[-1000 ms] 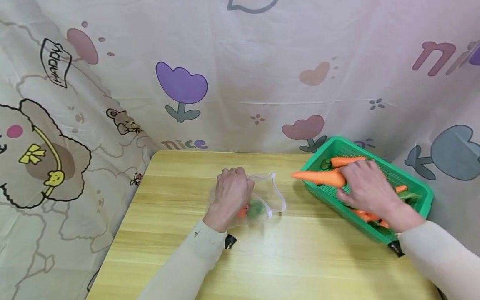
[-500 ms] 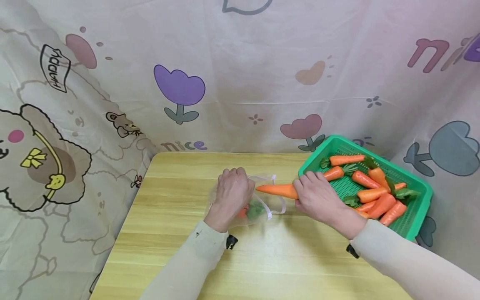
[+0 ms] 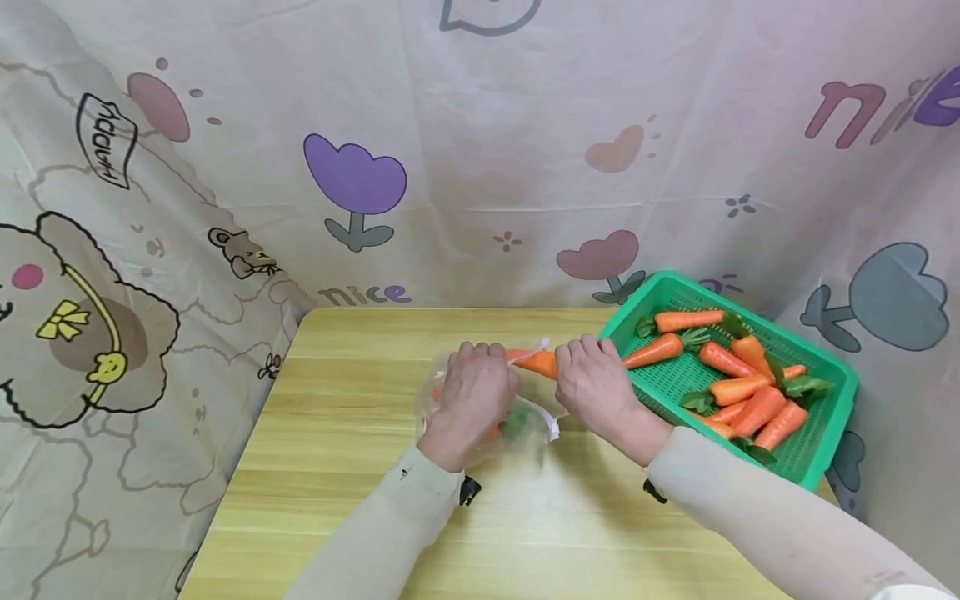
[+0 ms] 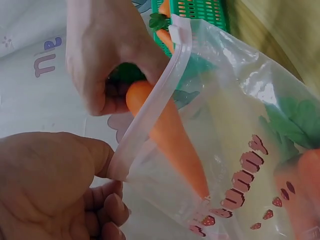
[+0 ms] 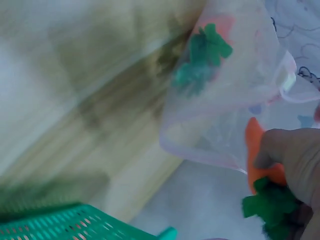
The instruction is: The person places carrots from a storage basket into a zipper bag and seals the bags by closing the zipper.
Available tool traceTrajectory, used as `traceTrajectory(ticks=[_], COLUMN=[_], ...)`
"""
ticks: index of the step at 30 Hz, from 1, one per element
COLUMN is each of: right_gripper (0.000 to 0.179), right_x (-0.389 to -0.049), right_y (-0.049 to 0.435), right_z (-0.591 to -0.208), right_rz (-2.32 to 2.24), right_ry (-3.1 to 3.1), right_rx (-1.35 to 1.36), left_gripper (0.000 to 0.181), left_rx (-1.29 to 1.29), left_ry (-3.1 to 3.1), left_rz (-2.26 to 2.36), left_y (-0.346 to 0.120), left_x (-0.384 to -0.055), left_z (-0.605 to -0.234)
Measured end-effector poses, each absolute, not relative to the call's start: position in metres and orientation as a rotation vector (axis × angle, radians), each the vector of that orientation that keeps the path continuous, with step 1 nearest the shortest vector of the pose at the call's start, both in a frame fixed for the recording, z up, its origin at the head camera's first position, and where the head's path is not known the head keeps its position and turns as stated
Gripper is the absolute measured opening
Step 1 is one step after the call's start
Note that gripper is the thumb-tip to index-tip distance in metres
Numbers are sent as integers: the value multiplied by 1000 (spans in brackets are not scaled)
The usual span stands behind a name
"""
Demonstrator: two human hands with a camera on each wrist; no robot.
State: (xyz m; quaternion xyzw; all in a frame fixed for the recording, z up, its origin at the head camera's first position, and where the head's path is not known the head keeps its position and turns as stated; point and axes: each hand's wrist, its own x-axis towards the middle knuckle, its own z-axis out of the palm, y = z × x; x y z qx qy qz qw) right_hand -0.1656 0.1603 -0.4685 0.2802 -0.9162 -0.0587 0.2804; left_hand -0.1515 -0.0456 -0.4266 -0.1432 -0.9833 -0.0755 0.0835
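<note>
Left hand (image 3: 474, 396): fingers are pinching the clear bag (image 4: 240, 100) by its rim (image 4: 156, 98). Right hand (image 3: 600, 392): fingers are gripping 1 carrot (image 3: 538, 363), tip pointing inside; contents (image 4: 297, 120) are showing hazily, count unclear.

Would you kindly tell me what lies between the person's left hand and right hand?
An orange carrot and part of the clear bag, as the head view shows.

The head view is bright, with pale glare on the counter (image 3: 555, 517) at lower centre. Left wrist: the bag (image 4: 252, 75) shines, upper right. Right wrist: blurred.
</note>
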Motion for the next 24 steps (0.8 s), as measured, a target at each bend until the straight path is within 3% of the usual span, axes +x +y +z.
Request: traceTrajectory(ticks=[10, 20, 24], right_gripper=[33, 23, 28], right_x=[-175, -175, -175], right_y=[155, 145, 143], right_z=[-491, -496, -493], right_rz=[-19, -42, -34], right_ry=[-2385, -2423, -2498], right_rx=[832, 806, 821], left_gripper=[20, 26, 25], left_rx=[-571, -496, -443], left_ry=[-2820, -2856, -2867], left_rz=[-219, -367, -430], left_y=[-49, -46, -45], left_x=[-153, -153, -155], left_z=[-429, -426, -425])
